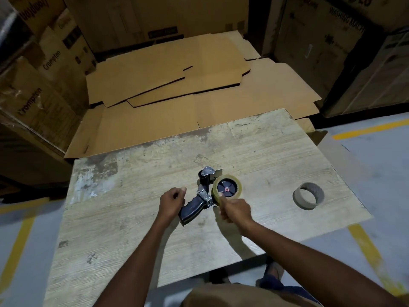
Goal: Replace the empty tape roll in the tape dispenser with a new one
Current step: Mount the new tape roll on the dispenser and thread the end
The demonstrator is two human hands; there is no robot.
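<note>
A black tape dispenser (200,199) with a pistol handle lies on its side on the worn wooden table (132,218). A new roll of clear tape (226,189) sits on its black hub. My right hand (235,211) is at the roll's near edge, its fingers curled against the tape. Just left of the dispenser's metal frame is my left hand (171,202), over the handle with fingers loosely curled; whether it grips the handle is unclear. The empty cardboard core (308,196) stands on the table to the right, apart from both hands.
Flattened cardboard sheets (177,85) lie on the floor beyond the table's far edge. Stacked cartons (39,74) line the left and right sides. Yellow floor lines (371,251) run beside the table. My foot (273,273) shows below the near table edge.
</note>
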